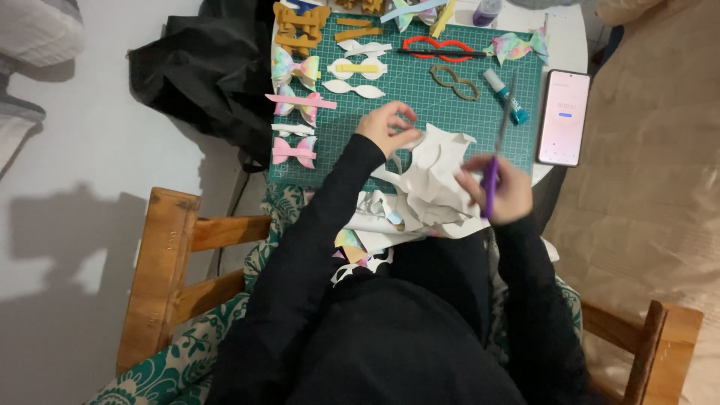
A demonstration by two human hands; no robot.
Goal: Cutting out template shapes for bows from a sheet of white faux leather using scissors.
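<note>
You are midway through cutting a shape out of white sheet, by the look of it: one hand feeds the piece, the other works the scissors.

Going left to right: down the mat's (450, 112) left edge lies a column of finished bows (295, 67), four pastel ones as far as I can count, with a white piece between the lower two. Beside them are three white cut-outs (358, 69), the middle one with a yellow strip across it. At the far edge sit tan templates (298, 26), too overlapped to count.

Your left hand (388, 127) is pressed together, fingers pinching the top left edge of the white sheet (435, 176), which is held over the near edge of the mat and above a heap of white scraps (375, 225) in your lap. Beyond it lie one red template (439, 47) and one tan outline template (454, 82).

Your right hand (501, 189) is closed round the purple handles of one pair of scissors (499, 142), blades pointing away from you at the sheet's right edge. Whether the blades bite the sheet, I cannot tell.

Further right: one glue bottle (506, 95), one more pastel bow (517, 46), and one phone (564, 118) on the worktop's edge.

The next move likely calls for turning the sheet with your left hand so the blades follow the curve, keeping fingertips clear of the cut.
</note>
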